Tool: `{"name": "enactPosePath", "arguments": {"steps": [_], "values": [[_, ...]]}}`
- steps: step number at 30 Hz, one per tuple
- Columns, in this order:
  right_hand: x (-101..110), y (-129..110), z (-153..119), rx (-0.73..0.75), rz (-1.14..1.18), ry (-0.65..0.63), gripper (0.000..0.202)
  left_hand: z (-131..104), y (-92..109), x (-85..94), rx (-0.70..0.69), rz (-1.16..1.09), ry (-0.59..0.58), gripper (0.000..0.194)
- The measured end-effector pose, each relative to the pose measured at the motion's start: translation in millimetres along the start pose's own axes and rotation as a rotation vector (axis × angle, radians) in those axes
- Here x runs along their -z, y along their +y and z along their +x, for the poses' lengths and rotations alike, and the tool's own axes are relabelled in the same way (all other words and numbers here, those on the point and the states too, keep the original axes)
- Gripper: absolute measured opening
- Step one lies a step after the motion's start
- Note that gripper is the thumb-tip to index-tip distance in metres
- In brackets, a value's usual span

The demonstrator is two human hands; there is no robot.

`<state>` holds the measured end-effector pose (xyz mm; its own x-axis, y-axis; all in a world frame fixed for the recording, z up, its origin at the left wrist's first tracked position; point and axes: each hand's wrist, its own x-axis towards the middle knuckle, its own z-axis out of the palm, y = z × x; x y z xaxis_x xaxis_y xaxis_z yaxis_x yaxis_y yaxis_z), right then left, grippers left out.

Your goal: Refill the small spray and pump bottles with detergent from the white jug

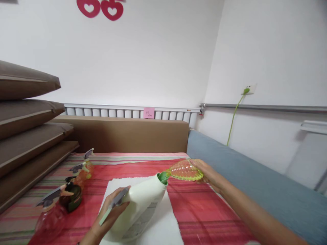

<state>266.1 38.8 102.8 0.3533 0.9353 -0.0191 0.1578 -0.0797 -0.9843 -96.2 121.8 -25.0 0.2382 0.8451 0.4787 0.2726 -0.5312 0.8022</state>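
My left hand (112, 207) is closed around a grey and green spray nozzle (114, 203) and rests against a large pale green bottle (140, 207). The bottle leans to the right, its green mouth open. A ribbed, clear yellow-green bottle (185, 170) lies nearly level in my right hand (204, 172), which grips its wide end. Its narrow neck meets the mouth of the large bottle; whether liquid passes between them cannot be made out. Beneath the large bottle is a white sheet (166, 224).
At the left stand several bottles, among them a pink spray bottle (51, 217) and a dark pump bottle (73, 197). Stacked cushions (30, 136) rise behind them. A brown backrest (133, 134) and a blue padded side (242, 170) border the red striped cloth (199, 211).
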Motion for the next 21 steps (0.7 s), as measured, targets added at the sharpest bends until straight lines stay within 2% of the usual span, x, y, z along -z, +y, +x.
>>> {"name": "enactPosePath", "arguments": {"steps": [11,21], "values": [[-3.0,-19.7,2.4,0.059,-0.186,0.019,0.046,-0.1,-1.5,0.0,-0.005,0.009,-0.027,0.039],[-9.9,-47.7,-2.4,0.188,-0.505,0.022,0.048,-2.5,3.2,3.2,-0.012,0.016,-0.046,0.038]]}}
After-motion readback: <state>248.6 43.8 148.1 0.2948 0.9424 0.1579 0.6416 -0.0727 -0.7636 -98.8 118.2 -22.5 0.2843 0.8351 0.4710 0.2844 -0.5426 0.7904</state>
